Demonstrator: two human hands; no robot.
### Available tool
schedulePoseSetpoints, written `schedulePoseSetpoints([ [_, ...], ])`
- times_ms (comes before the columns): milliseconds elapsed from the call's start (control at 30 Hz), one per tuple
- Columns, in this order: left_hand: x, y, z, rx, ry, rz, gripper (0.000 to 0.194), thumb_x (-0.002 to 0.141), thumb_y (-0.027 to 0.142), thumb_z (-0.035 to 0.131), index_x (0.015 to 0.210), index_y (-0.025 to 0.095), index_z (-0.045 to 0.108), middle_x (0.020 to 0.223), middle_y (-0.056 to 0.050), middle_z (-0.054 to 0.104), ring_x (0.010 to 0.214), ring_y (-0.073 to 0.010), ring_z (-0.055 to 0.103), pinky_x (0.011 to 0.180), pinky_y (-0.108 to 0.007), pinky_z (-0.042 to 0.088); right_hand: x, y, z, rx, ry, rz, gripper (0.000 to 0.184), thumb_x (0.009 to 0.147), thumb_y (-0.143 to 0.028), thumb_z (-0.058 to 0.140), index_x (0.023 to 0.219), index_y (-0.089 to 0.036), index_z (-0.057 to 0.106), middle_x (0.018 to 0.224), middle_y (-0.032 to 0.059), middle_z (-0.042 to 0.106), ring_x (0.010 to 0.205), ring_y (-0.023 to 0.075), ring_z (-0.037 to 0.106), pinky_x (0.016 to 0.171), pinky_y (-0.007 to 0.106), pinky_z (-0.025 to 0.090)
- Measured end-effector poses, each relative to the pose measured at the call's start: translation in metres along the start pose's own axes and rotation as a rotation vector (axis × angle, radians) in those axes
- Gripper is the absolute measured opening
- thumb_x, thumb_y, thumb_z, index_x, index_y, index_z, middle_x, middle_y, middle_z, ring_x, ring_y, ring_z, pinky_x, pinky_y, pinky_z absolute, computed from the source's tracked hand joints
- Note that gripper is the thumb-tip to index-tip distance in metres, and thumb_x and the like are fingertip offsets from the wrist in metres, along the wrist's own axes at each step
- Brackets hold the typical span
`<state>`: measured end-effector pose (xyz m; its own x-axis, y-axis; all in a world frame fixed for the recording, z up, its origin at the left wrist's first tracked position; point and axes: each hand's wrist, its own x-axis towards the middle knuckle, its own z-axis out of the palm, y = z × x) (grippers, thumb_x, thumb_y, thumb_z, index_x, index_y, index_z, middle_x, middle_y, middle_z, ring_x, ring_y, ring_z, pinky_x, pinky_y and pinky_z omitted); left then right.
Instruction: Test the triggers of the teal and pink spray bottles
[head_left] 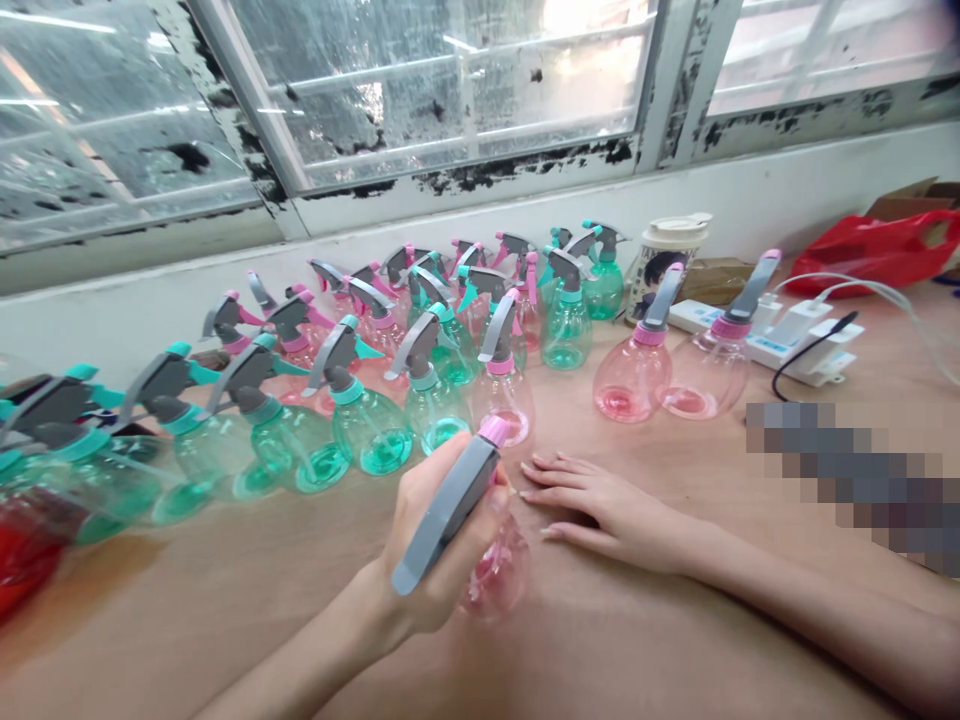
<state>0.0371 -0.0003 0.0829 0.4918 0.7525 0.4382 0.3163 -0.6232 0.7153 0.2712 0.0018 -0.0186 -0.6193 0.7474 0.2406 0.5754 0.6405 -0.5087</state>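
My left hand (435, 520) is wrapped round the neck and grey trigger head of a pink spray bottle (499, 575), near the front of the table. The nozzle tip is pink and points away from me. To its right my right hand (600, 505) rests flat on the table with its fingers spread, touching nothing else. Just beyond stands another pink spray bottle (504, 400). Two more, a pink bottle (632, 375) and a paler pink bottle (705, 375), stand side by side at the right.
Rows of green spray bottles (375, 430) and pink ones fill the left and back of the table (300, 620). A lidded cup (670, 245), a white power strip (795, 345) with cables and a red bag (870, 250) lie at the back right, below the windows.
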Motion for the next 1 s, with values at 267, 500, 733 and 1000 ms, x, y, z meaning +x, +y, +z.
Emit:
schedulePoseSetpoints([
  [267, 0.0026, -0.0033, 0.0035, 0.012, 0.043, -0.036, 0.010, 0.090, 0.029, 0.051, 0.095, 0.023, 0.058, 0.072, 0.001, 0.057, 0.062, -0.0172, 0.056, 0.061, -0.031, 0.048, -0.0013, 0.0017, 0.0016, 0.020, 0.024, -0.002, 0.045, 0.096, -0.046, 0.053, 0.137, -0.028, 0.055, 0.150, 0.0046, 0.045, 0.141, 0.0267, 0.038, 0.117, 0.050, 0.031],
  [500, -0.0031, -0.0047, 0.0067, 0.090, 0.109, -0.069, 0.009, 0.091, 0.028, 0.052, 0.093, 0.022, 0.058, 0.087, -0.004, 0.064, 0.079, -0.0209, 0.062, 0.078, -0.037, 0.052, -0.0013, 0.0014, 0.0010, 0.007, 0.007, 0.001, 0.046, 0.096, -0.047, 0.052, 0.137, -0.027, 0.055, 0.151, 0.0044, 0.044, 0.141, 0.0262, 0.037, 0.117, 0.049, 0.030],
  [733, -0.0012, -0.0012, 0.0076, 0.014, 0.098, -0.086, 0.010, 0.090, 0.030, 0.053, 0.091, 0.022, 0.060, 0.079, -0.002, 0.061, 0.068, -0.0179, 0.060, 0.069, -0.033, 0.051, -0.0013, 0.0034, 0.0020, -0.006, 0.002, -0.005, 0.046, 0.097, -0.046, 0.051, 0.138, -0.026, 0.054, 0.151, 0.0046, 0.044, 0.142, 0.0261, 0.036, 0.117, 0.049, 0.030],
  [1000, 0.0010, -0.0048, 0.0051, -0.020, 0.048, -0.026, 0.017, 0.090, 0.028, 0.053, 0.103, 0.024, 0.061, 0.078, -0.002, 0.060, 0.067, -0.0179, 0.057, 0.067, -0.032, 0.051, -0.0016, 0.0034, 0.0026, 0.007, 0.018, -0.008, 0.045, 0.096, -0.045, 0.053, 0.138, -0.028, 0.054, 0.151, 0.0043, 0.044, 0.141, 0.0267, 0.037, 0.117, 0.050, 0.030],
])
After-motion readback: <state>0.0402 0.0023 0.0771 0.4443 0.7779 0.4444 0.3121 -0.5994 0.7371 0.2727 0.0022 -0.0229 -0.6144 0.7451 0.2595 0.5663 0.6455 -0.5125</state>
